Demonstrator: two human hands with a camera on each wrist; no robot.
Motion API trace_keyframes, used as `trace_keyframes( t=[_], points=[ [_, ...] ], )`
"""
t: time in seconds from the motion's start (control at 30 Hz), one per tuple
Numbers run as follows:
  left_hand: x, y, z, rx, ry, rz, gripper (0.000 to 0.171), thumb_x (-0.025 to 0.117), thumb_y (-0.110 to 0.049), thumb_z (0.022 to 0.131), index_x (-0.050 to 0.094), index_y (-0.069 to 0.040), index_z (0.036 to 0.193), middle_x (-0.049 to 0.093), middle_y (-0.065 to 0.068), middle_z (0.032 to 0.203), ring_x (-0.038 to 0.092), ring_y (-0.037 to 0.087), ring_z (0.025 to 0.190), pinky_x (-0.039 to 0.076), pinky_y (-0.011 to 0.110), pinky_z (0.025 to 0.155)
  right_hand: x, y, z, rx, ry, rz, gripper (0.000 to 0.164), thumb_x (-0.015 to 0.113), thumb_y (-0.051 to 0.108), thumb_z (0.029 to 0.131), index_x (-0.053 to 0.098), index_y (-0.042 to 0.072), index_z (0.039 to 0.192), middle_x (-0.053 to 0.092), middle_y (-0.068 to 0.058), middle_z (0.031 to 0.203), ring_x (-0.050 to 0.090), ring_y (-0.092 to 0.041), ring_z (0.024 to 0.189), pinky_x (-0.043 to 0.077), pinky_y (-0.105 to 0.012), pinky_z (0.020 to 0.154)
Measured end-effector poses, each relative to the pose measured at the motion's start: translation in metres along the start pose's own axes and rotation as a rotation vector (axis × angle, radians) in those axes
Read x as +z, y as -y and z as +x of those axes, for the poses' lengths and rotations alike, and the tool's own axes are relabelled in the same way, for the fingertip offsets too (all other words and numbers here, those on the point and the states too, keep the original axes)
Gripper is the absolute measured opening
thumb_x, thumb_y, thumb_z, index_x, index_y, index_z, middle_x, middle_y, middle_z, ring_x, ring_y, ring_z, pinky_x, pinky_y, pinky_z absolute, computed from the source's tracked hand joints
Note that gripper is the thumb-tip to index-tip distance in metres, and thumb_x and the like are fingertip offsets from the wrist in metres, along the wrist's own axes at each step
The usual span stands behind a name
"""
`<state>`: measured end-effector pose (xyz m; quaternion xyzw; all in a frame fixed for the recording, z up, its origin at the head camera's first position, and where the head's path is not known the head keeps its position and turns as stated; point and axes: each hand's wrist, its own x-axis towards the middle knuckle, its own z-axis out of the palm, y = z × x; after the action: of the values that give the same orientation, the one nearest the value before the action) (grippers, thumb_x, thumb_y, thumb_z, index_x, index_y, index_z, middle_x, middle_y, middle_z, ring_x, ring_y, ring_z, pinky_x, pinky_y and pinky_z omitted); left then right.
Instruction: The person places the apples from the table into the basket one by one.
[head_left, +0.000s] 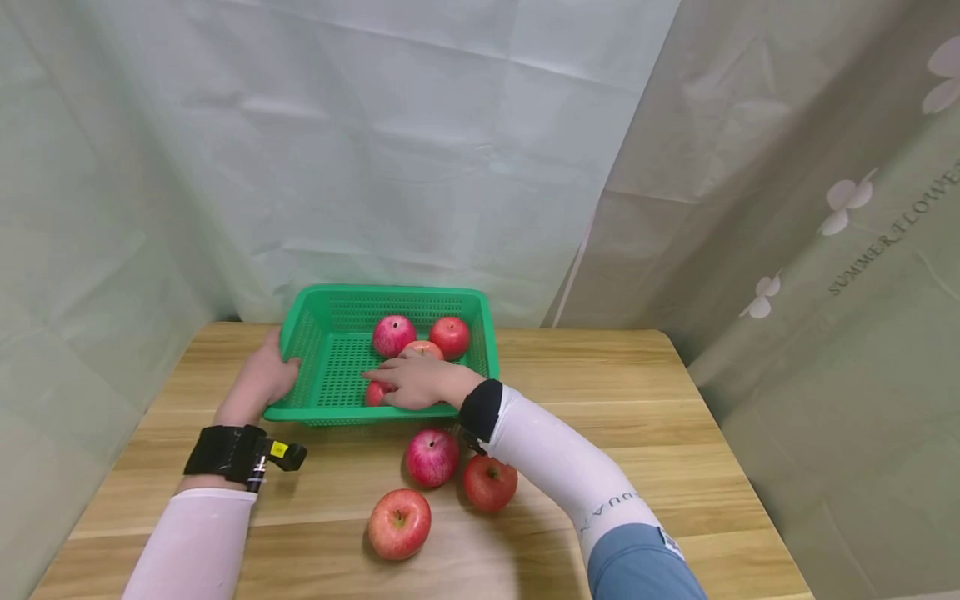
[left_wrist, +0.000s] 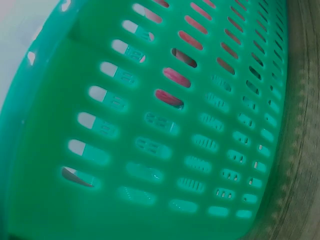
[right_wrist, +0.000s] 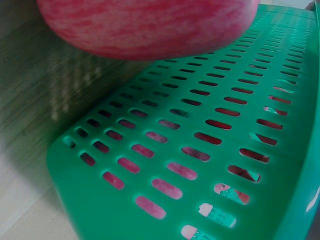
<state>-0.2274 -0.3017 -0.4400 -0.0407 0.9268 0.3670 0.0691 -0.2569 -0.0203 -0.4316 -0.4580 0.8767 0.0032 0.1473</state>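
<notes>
A green plastic basket [head_left: 330, 354] with slotted walls stands toward the back of the table. My left hand [head_left: 264, 375] grips its left rim, thumb on the inner side. Inside the basket, my right hand [head_left: 423, 382] lies over a red apple [head_left: 378, 393] near the front wall, its fingers around the fruit and hiding most of it. Behind that hand are a pinkish apple [head_left: 393, 336], a red apple [head_left: 450, 337] and a partly covered paler apple [head_left: 425, 348]. Neither hand shows in the wrist views, where the basket's wall [left_wrist: 55, 125] fills much of the picture.
In front of the basket, on the wooden table [head_left: 600, 400], are a pink striped apple [head_left: 432, 458], a dark red apple [head_left: 490, 482] beneath the right forearm, and a lighter red apple [head_left: 399, 524] nearer the front. Pale curtains [head_left: 420, 150] hang behind and beside the table.
</notes>
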Motion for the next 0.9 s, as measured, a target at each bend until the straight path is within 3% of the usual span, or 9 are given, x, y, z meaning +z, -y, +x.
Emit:
trace_keyframes(
  t=[0.33, 0.67, 0.9],
  points=[
    [-0.0002, -0.0001, -0.0008, -0.001, 0.003, -0.011, 0.067, 0.04, -0.016, 0.113, 0.006, 0.008, 0.165, 0.045, 0.043, 0.137, 0.06, 0.043, 0.098, 0.052, 0.04, 0.069, -0.0023, -0.0011, -0.0025, 0.006, 0.014, 0.06, 0.061, 0.043, 0.039, 0.113, 0.029, 0.028, 0.171, 0.035, 0.006, 0.172, 0.028, -0.01, 0.158, 0.009, -0.03, 0.129],
    [0.0016, -0.0001, -0.0017, -0.008, 0.007, -0.016, 0.068, 0.04, -0.017, 0.113, 0.004, 0.007, 0.166, 0.045, 0.043, 0.137, 0.061, 0.042, 0.097, 0.053, 0.039, 0.068, -0.0018, -0.0025, -0.0041, -0.014, 0.004, 0.072, 0.06, 0.045, 0.037, 0.114, 0.031, 0.026, 0.171, 0.036, 0.001, 0.172, 0.027, -0.016, 0.159, 0.01, -0.033, 0.129],
    [0.0004, -0.0011, -0.0025, 0.014, -0.009, 0.0, 0.065, 0.04, -0.015, 0.112, 0.01, 0.009, 0.164, 0.046, 0.043, 0.135, 0.06, 0.045, 0.099, 0.052, 0.041, 0.07, -0.0015, -0.0078, -0.0097, -0.037, -0.051, 0.133, 0.06, 0.051, 0.034, 0.112, 0.036, 0.026, 0.169, 0.038, 0.003, 0.171, 0.027, -0.016, 0.159, 0.02, -0.031, 0.128]
  ],
)
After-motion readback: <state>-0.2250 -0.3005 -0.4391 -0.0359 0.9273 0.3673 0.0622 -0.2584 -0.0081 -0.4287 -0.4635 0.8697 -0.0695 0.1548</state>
